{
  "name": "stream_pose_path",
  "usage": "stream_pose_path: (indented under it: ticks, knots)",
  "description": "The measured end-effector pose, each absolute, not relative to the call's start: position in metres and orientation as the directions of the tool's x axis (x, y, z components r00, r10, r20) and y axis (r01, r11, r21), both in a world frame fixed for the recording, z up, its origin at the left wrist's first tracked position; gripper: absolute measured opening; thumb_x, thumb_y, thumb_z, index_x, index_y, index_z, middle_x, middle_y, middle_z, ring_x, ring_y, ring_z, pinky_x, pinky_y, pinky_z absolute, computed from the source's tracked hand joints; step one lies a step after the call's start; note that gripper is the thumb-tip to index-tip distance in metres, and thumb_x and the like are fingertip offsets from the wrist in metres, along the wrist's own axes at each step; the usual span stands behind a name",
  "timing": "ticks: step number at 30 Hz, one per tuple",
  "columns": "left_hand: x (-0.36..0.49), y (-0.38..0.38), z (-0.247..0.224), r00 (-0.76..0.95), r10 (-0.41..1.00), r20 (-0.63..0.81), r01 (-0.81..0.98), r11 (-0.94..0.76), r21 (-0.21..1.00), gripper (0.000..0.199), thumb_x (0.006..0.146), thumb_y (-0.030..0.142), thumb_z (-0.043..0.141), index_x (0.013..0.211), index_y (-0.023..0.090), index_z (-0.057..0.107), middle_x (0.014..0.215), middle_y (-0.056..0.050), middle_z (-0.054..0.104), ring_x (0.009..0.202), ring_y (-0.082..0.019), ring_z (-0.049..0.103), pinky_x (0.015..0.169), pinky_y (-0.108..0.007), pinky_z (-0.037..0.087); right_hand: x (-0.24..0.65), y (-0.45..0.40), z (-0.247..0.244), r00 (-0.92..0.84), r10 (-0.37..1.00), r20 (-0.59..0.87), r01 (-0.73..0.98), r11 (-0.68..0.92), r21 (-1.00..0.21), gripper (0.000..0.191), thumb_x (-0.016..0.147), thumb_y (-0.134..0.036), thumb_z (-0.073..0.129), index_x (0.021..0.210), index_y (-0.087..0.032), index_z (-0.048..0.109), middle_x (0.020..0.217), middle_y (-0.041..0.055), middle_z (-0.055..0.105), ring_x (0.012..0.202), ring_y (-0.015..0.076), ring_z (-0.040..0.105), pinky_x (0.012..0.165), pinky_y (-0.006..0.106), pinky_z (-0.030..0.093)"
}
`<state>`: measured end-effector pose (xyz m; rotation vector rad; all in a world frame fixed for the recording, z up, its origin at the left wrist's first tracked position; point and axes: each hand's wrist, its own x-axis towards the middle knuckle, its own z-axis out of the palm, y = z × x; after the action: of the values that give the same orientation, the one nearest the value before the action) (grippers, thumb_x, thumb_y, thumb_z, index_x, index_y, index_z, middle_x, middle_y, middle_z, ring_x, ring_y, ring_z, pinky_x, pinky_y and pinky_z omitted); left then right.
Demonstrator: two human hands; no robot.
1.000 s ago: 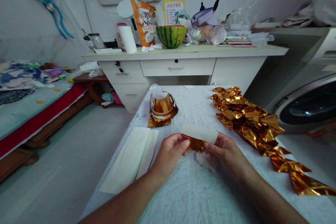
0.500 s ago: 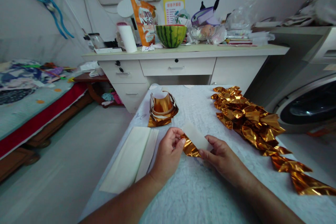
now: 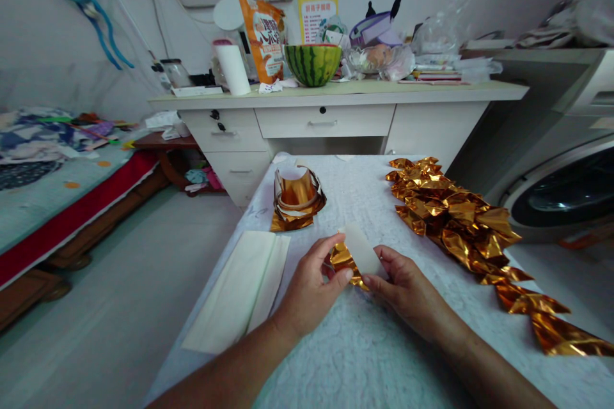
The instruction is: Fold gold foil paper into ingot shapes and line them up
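Note:
Between my hands is a sheet of gold foil paper (image 3: 343,258), its pale back facing up and one edge folded over to show shiny gold. My left hand (image 3: 314,287) pinches the folded gold part, thumb below and index finger above. The right corner is gripped between thumb and fingers of my right hand (image 3: 407,291). Left of my forearm lies a stack of pale paper strips (image 3: 235,287). Beyond my left hand sits a round stack of curled gold foil paper (image 3: 297,195). Many folded gold foil pieces (image 3: 453,223) are heaped on the right.
A white quilted cloth covers the table (image 3: 355,358). Behind it stands a white desk (image 3: 330,118) bearing a half watermelon (image 3: 313,65), an orange snack bag (image 3: 265,41) and plastic bags. A washing machine (image 3: 570,140) is at right, a bed (image 3: 71,198) at left.
My left hand has shifted slightly right, its thumb and index finger now further along the gold fold, which looks more curled. My right hand has stayed nearly in place.

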<state>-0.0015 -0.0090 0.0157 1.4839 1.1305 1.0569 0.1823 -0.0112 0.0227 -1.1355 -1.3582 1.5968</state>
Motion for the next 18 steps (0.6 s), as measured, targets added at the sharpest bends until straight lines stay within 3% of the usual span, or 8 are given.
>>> stream_pose_path:
  ticks: [3,7,10,14,18]
  knots:
    - [-0.001,-0.010,0.014,0.254,0.963,0.087,0.085,-0.111,0.990,0.060,0.080,0.011,0.061,0.137,0.024,0.046,0.135,-0.009,0.056,0.114,-0.023,0.059,0.093,-0.034,0.050,0.182,-0.011,0.022,-0.353,0.923,-0.151,-0.004,-0.163,-0.987,0.033,0.077,-0.045,0.073,0.094,-0.021,0.057,0.073,-0.0030,0.061,0.061,0.0123,0.052,0.054,0.023,0.038]
    - [-0.002,-0.010,0.014,0.274,0.958,0.079,0.095,-0.109,0.990,0.045,0.080,0.008,0.056,0.123,0.023,0.055,0.125,-0.007,0.061,0.109,-0.021,0.061,0.094,-0.033,0.049,0.185,-0.009,0.023,-0.372,0.923,-0.102,-0.032,-0.123,-0.992,0.037,0.079,-0.044,0.072,0.101,-0.021,0.055,0.087,0.0016,0.064,0.073,0.0152,0.058,0.064,0.026,0.046]
    - [-0.002,-0.011,0.019,0.317,0.944,0.093,0.157,-0.149,0.976,0.034,0.079,0.006,0.055,0.108,0.021,0.061,0.111,-0.004,0.064,0.105,-0.020,0.061,0.094,-0.032,0.047,0.192,-0.007,0.022,-0.242,0.968,-0.063,0.000,-0.065,-0.998,0.037,0.082,-0.046,0.068,0.107,-0.022,0.055,0.093,0.0034,0.062,0.078,0.0174,0.058,0.066,0.029,0.047]
    - [0.000,-0.014,0.027,0.439,0.889,0.133,0.227,-0.252,0.941,0.033,0.076,0.002,0.052,0.100,0.022,0.063,0.104,-0.003,0.064,0.099,-0.018,0.060,0.090,-0.030,0.046,0.199,-0.004,0.020,-0.118,0.993,-0.012,0.113,0.002,-0.994,0.041,0.082,-0.046,0.066,0.115,-0.024,0.057,0.098,0.0050,0.062,0.083,0.0195,0.057,0.070,0.031,0.047]
    - [0.002,-0.018,0.030,0.555,0.819,0.144,0.269,-0.341,0.901,0.037,0.075,0.000,0.048,0.099,0.021,0.064,0.100,-0.003,0.064,0.097,-0.018,0.060,0.089,-0.030,0.046,0.200,-0.001,0.021,-0.137,0.989,0.061,0.209,0.089,-0.974,0.027,0.080,-0.042,0.069,0.099,-0.022,0.065,0.096,0.0049,0.063,0.088,0.0209,0.057,0.076,0.033,0.045]
